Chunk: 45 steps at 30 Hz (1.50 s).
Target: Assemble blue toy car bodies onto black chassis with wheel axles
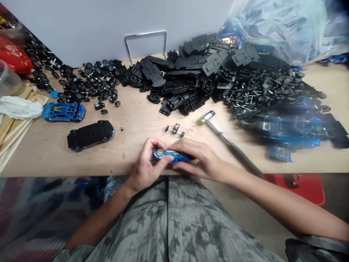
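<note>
Close to the table's front edge, a blue toy car (177, 157) is held between both hands, one wheel showing at its left end. My left hand (148, 160) grips that end with thumb and fingers. Around the right end, my right hand (197, 156) is closed, covering much of the body. Just beyond the hands lies a wheel-and-axle piece (176, 130) with a small black bracket. To the right rests a hammer (226, 138), its handle reaching the front edge. A second toy car (90, 135) lies at left with its black underside up; another blue toy car (64, 111) is behind it.
Black chassis plates (188, 72) are heaped at the back centre. Wheel sets (95, 80) pile at back left, more axles (267, 91) at right. Blurred clear blue parts (283, 127) lie at right. A plastic bag (286, 29) fills the back right; a red stool (308, 187) stands below.
</note>
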{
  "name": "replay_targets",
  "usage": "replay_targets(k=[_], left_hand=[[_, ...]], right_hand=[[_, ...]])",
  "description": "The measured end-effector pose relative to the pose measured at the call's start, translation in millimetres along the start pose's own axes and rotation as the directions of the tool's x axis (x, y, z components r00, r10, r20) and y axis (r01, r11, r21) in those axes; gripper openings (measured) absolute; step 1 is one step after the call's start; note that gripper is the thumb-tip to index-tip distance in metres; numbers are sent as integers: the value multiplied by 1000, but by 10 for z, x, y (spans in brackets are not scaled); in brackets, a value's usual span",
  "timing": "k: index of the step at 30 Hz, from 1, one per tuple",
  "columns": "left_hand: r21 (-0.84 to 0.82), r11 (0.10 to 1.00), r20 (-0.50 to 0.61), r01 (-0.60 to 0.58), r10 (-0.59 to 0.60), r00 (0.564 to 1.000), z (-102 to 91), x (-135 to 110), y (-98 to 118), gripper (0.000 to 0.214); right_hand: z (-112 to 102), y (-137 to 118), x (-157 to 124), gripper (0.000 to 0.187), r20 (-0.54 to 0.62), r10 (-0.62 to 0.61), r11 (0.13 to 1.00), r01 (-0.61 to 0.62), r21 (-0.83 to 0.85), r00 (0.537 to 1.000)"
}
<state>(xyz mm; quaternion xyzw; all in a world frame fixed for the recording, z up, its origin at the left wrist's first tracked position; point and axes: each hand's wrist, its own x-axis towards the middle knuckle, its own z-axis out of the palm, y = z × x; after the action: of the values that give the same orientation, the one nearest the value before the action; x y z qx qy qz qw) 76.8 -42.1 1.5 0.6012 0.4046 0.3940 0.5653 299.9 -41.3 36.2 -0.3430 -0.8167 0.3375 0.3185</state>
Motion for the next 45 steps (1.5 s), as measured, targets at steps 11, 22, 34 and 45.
replay_targets(k=[11,22,34,45], left_hand=[[-367,915,-60,168,-204,977,84,79,159,63],[154,978,90,-140,127,988,15,98,126,52],[220,927,159,-304,274,949,76,63,72,19],[-241,970,-88,29,-52,995,239,75,156,61]], right_hand=[[103,-46,-351,50,-195,-369,820,220,-528,909],[209,56,-493,39,-403,-65,981,-16,-195,913],[215,-97,-442,28,-385,3,989,-60,-136,923],[410,-10,-429,19,-619,303,953,-232,195,725]])
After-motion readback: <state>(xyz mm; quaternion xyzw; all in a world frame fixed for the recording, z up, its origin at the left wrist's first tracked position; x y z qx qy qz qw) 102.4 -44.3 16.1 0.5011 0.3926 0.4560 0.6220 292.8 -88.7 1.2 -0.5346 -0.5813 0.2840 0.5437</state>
